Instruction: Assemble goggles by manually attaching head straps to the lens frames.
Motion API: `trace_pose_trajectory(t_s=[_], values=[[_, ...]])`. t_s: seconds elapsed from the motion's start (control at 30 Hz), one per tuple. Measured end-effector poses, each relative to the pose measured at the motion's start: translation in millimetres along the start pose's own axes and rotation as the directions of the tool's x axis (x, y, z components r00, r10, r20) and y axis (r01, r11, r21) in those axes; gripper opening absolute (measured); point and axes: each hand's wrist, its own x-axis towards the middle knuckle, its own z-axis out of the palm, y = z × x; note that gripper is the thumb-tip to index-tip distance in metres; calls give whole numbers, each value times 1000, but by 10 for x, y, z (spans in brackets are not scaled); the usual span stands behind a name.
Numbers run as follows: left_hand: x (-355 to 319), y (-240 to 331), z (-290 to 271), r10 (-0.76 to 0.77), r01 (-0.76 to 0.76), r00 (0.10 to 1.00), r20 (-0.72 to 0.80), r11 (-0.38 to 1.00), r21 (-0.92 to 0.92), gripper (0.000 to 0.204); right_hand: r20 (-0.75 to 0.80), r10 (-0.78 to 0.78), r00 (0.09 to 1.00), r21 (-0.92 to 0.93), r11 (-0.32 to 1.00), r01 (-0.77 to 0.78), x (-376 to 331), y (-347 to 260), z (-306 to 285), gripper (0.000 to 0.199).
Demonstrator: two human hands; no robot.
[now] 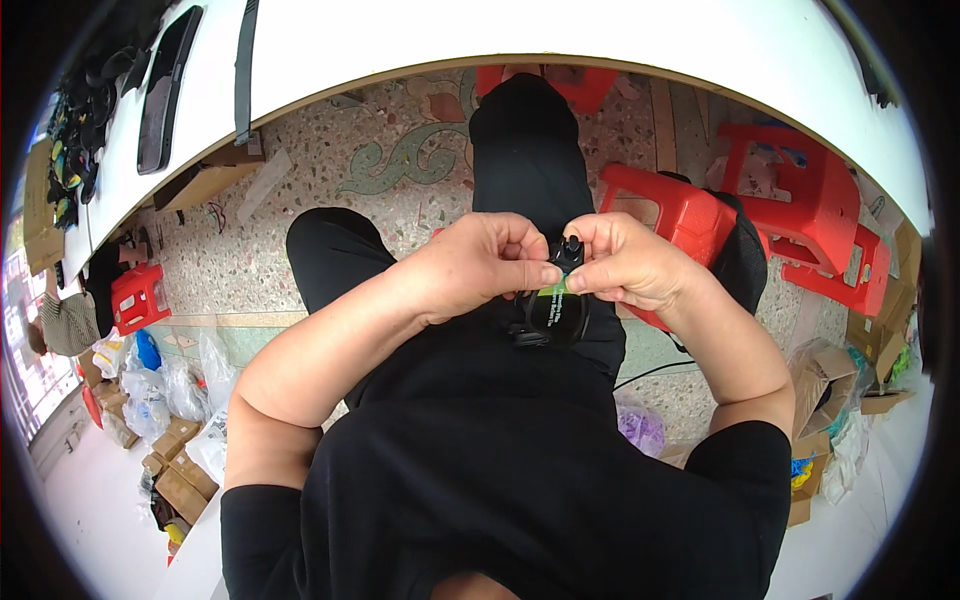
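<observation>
Over my lap, both hands meet at a small black plastic device (568, 250) with a knob-like top. A glossy dark film-covered panel (556, 318) with a green strip and pale print hangs below my thumbs. My left hand (485, 255) is closed, its thumb and bent fingers pinching the device from the left. Closed from the other side, my right hand (628, 262) has its thumb pressed near the green strip. The thumb tips almost touch. My fingers hide part of the device, so its exact kind cannot be made out.
A white table (420, 30) curves across the far side, with a black phone (168, 90) and a dark strap (244, 70) on it. Red plastic stools (800, 190) stand at the right. Cardboard boxes (185, 485) and plastic bags (150, 395) lie at the left; another person (70, 315) is beyond.
</observation>
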Motion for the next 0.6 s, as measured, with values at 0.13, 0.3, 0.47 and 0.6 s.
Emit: trace_pose_trajectory(t_s=[0.13, 0.3, 0.47, 0.6], values=[[-16, 13, 53, 35, -27, 998, -55, 990, 139, 17, -188, -100, 977, -47, 995, 92, -103, 97, 111, 17], [-39, 35, 122, 72, -40, 992, -105, 960, 276, 19, -252, -240, 938, -24, 970, 242, -152, 254, 173, 18], [-37, -102, 103, 202, -110, 948, -244, 932, 346, 21, -423, -551, 719, -418, 823, 385, -139, 476, 431, 30], [-207, -257, 155, 327, -213, 904, -277, 903, 372, 19, -414, -708, 572, -592, 687, 421, -128, 717, 536, 43]])
